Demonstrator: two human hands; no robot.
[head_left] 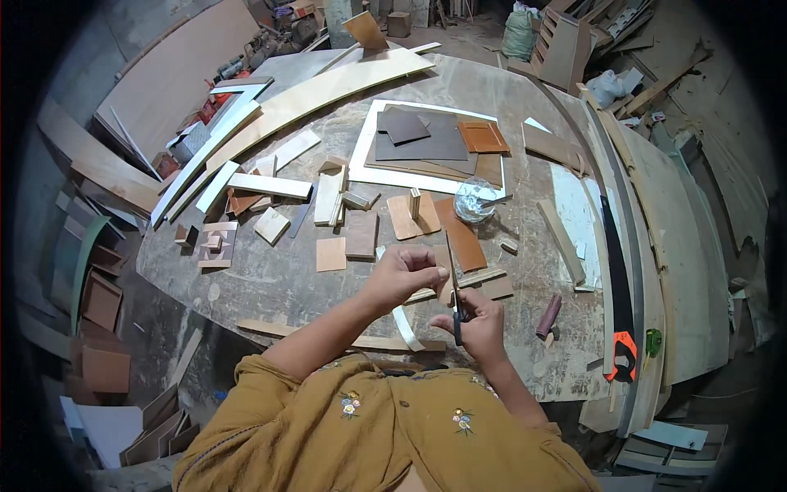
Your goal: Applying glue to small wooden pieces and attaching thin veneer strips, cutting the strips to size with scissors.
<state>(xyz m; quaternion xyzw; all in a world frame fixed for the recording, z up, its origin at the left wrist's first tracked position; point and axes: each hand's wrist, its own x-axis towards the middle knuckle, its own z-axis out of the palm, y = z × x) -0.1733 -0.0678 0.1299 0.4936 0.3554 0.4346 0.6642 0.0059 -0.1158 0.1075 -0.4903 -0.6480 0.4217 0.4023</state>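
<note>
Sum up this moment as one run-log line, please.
left hand: pinching small flat tan piece | right hand: holding black-handled metal scissors | right of scissors: dark maroon cylinder on grey-brown worktable

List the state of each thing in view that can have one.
Left hand, fingers pinched on a brown piece.
Right hand, closed on the scissors.
Scissors, blades pointing forward; open or shut unclear.
Handsaw, lying down, blade bare.
Maroon roll, lying on its side.
Far orange panel, tilted up.
</note>
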